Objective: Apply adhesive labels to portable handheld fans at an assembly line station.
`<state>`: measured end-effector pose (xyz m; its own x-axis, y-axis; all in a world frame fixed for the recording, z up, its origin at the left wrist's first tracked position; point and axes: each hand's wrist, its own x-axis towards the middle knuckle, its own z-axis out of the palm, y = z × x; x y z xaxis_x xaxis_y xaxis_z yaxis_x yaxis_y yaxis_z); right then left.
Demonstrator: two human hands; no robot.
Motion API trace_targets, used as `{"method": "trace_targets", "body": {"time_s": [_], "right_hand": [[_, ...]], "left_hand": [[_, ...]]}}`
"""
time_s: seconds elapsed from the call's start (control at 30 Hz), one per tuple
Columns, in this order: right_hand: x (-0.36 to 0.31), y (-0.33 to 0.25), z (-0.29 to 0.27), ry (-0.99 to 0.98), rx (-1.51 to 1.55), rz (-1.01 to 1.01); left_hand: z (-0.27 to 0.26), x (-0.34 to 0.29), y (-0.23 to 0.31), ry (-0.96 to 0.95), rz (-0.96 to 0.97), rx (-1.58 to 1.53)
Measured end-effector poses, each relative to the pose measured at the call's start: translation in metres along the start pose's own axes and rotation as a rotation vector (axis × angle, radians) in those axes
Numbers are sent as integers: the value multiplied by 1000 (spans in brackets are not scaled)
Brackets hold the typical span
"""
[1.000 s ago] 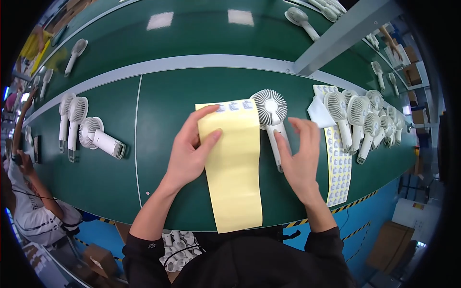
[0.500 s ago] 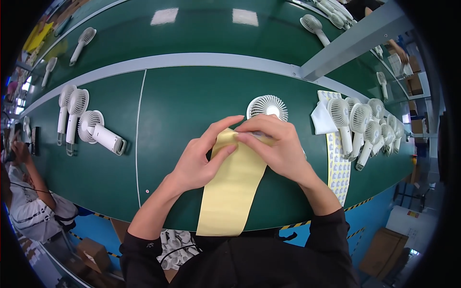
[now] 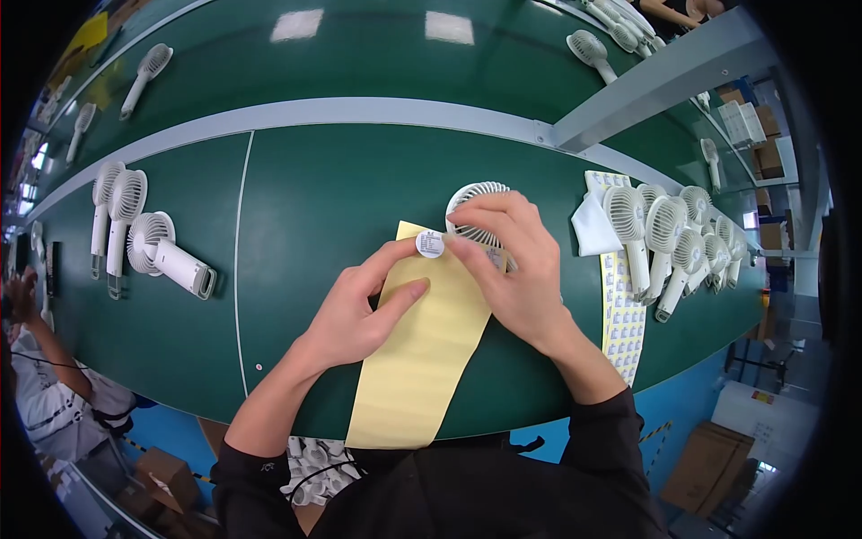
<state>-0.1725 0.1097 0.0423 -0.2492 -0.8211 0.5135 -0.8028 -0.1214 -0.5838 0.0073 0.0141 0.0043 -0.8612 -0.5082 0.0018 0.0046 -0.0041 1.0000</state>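
A long yellow backing sheet (image 3: 404, 368) hangs down over the table's near edge. My left hand (image 3: 359, 305) grips its upper left part, thumb across the face. A round white sticker (image 3: 430, 243) with fine print sits at my left index fingertip. Close beside it is my right hand (image 3: 512, 269), its thumb tip at the sticker's edge and its index finger raised apart. Whether the right thumb sticks to the sticker is hard to see. Behind my right hand lies a white handheld fan (image 3: 462, 207), its handle mostly hidden.
Several white fans (image 3: 669, 225) crowd the right side beside a sticker sheet (image 3: 620, 332) and a white cloth (image 3: 594, 225). More fans (image 3: 126, 198) lie at left. A grey metal post (image 3: 664, 76) rises at far right. A person (image 3: 54, 368) sits at left.
The round sticker now shows between my hands. My right fingertips have moved apart from the sheet's top edge, index lifted. The view has shifted slightly.
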Motion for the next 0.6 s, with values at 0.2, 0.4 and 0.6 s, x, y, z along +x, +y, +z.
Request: {"method": "trace_targets", "body": {"time_s": [0.2,0.4,0.6], "right_hand": [[0,7,-4,-158,269,183],[15,42,-20,-120,289,148],[4,39,-15,-180,-36,162]], "left_hand": [[-4,1,3,-91,-78,199],[-1,4,-5,-7,13,145],[-7,4,6,-27,-187,152]]}}
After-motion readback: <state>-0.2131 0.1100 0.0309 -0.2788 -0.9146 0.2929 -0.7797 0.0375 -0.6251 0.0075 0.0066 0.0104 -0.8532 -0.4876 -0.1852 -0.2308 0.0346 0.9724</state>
